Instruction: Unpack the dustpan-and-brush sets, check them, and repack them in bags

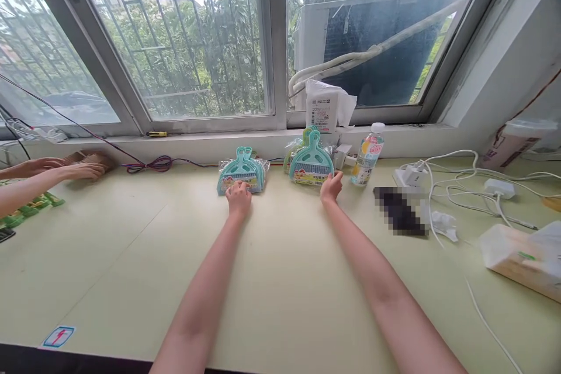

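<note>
Left dustpans [243, 165]: behind left grip [239, 198], closure unclear | right dustpans [312, 160]: edge pinched, right grip [331, 188]

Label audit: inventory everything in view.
Table: one, yellow-green, foreground
Windows: several, grey-framed, back
Outdoor unit: one, white-dark, outside
Dustpan stacks: two, mostly teal, back
Bottle: one, clear, right
Package: one, white, back
Tool: one, yellow, sill
Cables: several, white right, dark left
Pixelated item: one, dark, right
Tissue pack: one, whitish, right
Cup: one, pale, right
Sticker: one, multicoloured, front
Unclear items: several, green, brown, left
Co-worker's hands: two, left
Left grip: one, at left stack
Right grip: one, at right stack
</note>
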The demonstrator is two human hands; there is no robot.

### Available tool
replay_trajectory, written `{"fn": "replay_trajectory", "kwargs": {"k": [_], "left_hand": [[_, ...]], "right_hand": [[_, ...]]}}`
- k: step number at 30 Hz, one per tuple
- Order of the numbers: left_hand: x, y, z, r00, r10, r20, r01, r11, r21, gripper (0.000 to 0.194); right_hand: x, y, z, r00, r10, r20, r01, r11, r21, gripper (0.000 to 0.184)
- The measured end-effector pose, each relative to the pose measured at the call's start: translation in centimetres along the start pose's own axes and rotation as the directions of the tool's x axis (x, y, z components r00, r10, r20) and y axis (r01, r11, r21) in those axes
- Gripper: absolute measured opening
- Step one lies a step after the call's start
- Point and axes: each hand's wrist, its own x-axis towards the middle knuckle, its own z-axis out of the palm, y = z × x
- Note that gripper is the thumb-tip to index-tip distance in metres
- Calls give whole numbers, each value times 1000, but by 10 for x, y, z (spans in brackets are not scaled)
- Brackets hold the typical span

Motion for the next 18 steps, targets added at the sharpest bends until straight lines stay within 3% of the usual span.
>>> {"fn": "replay_trajectory", "kwargs": {"k": [4, 7, 9, 11, 12, 14, 16, 18], "left_hand": [[0, 0, -2, 1000, 3, 0, -3, 1000, -18, 29], [0, 0, -7, 998, 8, -65, -14, 996, -91, 29], [-3, 4, -12, 989, 9, -145, -39, 978, -203, 29], [-10, 15, -19, 989, -17, -147, -44, 914, -403, 33], [-15, 23, -23, 996, -30, -83, -18, 848, -529, 38], [-26, 44, -30, 985, 19, 171, 119, 643, -756, 50], [-38, 63, -36, 881, 182, 436, 312, 469, -826, 54], [-50, 75, -41, 782, 294, 550, 426, 391, -816, 49]], "right_hand": [[-14, -2, -23, 997, 79, 20, -80, 995, 62, 18], [-35, -3, -46, 993, 85, 87, -89, 995, 48, 13], [-54, -5, -61, 982, 79, 173, -88, 995, 44, 12], [-73, -7, -74, 955, 78, 285, -102, 992, 72, 12], [-82, -9, -80, 935, 75, 348, -117, 988, 102, 13], [-96, -11, -89, 888, 61, 456, -154, 973, 171, 16], [-104, -13, -94, 852, 49, 521, -186, 959, 215, 20], [-106, -16, -96, 842, 42, 538, -191, 956, 224, 22]]}}
